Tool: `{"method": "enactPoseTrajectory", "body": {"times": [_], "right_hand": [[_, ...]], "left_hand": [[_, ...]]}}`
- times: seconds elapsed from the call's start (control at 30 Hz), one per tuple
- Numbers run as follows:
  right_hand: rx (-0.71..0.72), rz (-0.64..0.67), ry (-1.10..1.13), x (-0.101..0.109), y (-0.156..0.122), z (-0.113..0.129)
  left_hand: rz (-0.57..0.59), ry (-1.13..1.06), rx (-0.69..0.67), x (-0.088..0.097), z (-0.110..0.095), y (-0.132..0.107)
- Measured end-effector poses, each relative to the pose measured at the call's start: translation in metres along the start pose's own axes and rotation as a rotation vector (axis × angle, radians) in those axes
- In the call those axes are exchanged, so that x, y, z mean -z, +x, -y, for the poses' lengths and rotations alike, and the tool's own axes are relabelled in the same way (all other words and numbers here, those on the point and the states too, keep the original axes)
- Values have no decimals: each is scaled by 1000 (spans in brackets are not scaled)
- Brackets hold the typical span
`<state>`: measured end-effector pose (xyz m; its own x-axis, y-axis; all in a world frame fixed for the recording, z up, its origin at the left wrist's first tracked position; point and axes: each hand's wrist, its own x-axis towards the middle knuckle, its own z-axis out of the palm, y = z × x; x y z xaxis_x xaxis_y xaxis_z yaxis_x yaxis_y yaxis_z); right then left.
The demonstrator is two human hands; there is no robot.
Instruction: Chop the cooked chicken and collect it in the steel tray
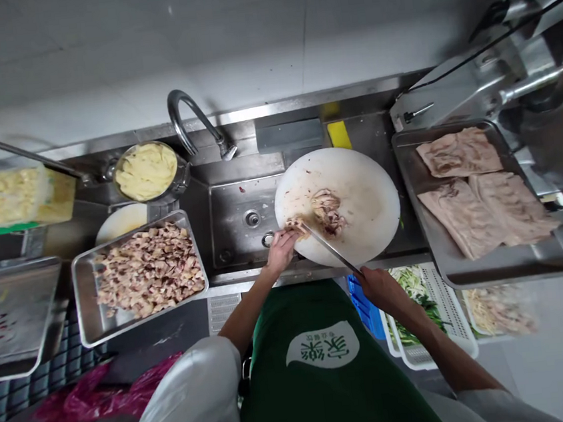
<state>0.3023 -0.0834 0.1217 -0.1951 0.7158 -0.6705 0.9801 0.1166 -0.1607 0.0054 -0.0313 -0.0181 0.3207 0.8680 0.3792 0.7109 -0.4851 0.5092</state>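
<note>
A round white cutting board point(360, 189) rests over the right part of the steel sink point(231, 209). On it lie pieces of cooked meat point(326, 210). My left hand point(280, 250) is closed on a small meat piece point(294, 226) at the board's near left edge. My right hand point(379, 287) grips the handle of a knife point(326, 246), whose blade reaches up-left to the meat beside my left fingers.
A steel tray of diced meat point(147, 271) sits left of the sink. A tray with large meat slabs point(466, 198) stands on the right. A pot point(146, 171) and a container point(13, 197) of yellow food stand at the back left. White baskets of vegetables point(422, 303) sit below.
</note>
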Motion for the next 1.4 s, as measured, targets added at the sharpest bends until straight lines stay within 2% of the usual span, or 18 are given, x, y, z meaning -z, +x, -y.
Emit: {"method": "enactPoseTrajectory", "body": {"times": [0.1,0.23,0.37,0.47,0.53,0.6,0.7,0.8,0.93,1.0,1.1,1.2,1.27,1.3,1.4], "right_hand": [[57,20,-38,7,9,7],[45,15,-29,10,30,25],[84,-44,39,18,65,63],[123,-84,106,32,96,92],[118,-107,165,42,111,98],[101,-95,233,49,118,89],[13,-85,316,50,113,58],[-84,-101,359,42,103,30],[-115,-130,328,32,98,19],[-117,-137,309,32,96,22],[-118,-154,282,36,87,33],[-92,-253,258,40,69,53],[-46,-338,270,38,60,68],[-17,-353,281,36,58,76],[69,-216,272,23,67,92]], "left_hand": [[-34,-17,-9,-4,1,-1],[2,-65,-68,-5,2,0],[-16,-104,-97,-2,4,1],[29,-136,-66,4,4,3],[67,-154,-52,8,4,4],[84,-165,-55,10,2,3],[72,-190,-64,5,-3,0],[38,-231,-70,-9,-10,2],[23,-228,-68,-28,-20,9],[37,-221,-78,-29,-24,9],[41,-187,-42,-19,-28,-1],[-78,-106,116,-7,-29,-17],[-163,-89,210,-4,-30,-22],[-167,-107,227,-5,-30,-22],[-63,-228,160,-15,-32,-14]]}}
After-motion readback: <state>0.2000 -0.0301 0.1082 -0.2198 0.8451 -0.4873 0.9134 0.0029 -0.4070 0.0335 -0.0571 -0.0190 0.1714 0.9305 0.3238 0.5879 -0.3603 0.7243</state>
